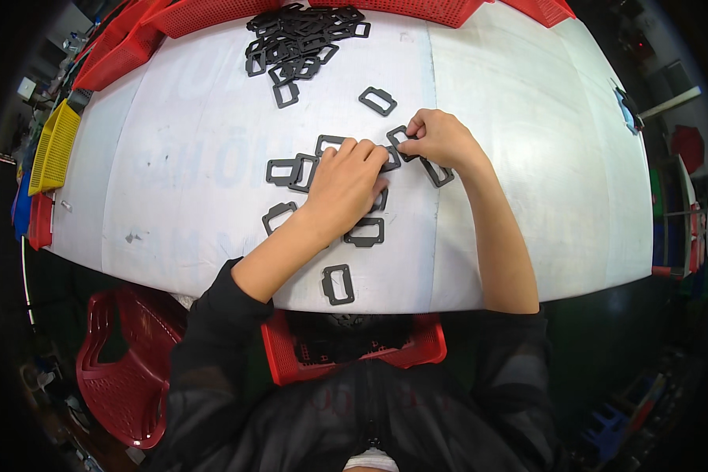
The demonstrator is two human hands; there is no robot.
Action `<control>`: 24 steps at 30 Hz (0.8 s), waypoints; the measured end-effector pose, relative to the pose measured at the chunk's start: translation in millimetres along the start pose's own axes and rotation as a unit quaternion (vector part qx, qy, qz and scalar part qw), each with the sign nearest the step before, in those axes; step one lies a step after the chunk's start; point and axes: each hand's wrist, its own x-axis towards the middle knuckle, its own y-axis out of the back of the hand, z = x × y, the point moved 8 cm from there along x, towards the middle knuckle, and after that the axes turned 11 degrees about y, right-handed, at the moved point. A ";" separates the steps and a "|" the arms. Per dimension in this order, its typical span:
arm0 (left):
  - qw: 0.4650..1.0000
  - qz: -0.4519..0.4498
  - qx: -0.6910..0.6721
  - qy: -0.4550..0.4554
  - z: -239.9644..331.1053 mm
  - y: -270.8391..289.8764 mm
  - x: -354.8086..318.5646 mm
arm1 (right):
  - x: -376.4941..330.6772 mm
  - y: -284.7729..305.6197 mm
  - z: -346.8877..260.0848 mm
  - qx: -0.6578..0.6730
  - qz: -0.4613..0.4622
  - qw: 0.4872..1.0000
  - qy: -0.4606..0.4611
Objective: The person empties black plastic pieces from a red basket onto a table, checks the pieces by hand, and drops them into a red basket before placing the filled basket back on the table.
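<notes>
Black flat rectangular frames [365, 233] litter the white table [527, 157]; left hand [344, 182] presses spread; right hand [442, 139] pinches one frame [401, 138].

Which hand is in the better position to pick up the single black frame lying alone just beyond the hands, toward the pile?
Probably the right hand. The lone black frame lies just up and left of its fingers, apart from other pieces. The left hand rests flat over several frames, farther away.

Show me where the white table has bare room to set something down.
The table's right part, from the right hand to the far edge, is bare; so is the left part, between the yellow basket and the scattered black frames. Crowded: around both hands and the frame pile at the back.
</notes>
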 end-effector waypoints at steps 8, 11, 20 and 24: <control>0.958 0.202 -0.187 0.085 -80.4 71.2 -1.8 | 6.3 9.1 -8.4 -0.068 0.063 0.996 -0.011; 0.941 0.226 -0.188 0.168 -143.2 66.9 -13.4 | 15.9 8.4 -11.4 0.028 0.142 0.989 0.018; 0.924 0.231 -0.241 0.184 -146.7 71.4 -19.4 | -46.6 15.1 -21.0 -0.084 0.188 0.977 0.050; 0.923 0.221 -0.254 0.185 -150.7 71.3 -16.5 | -70.0 4.2 9.1 -0.029 0.150 0.986 -0.060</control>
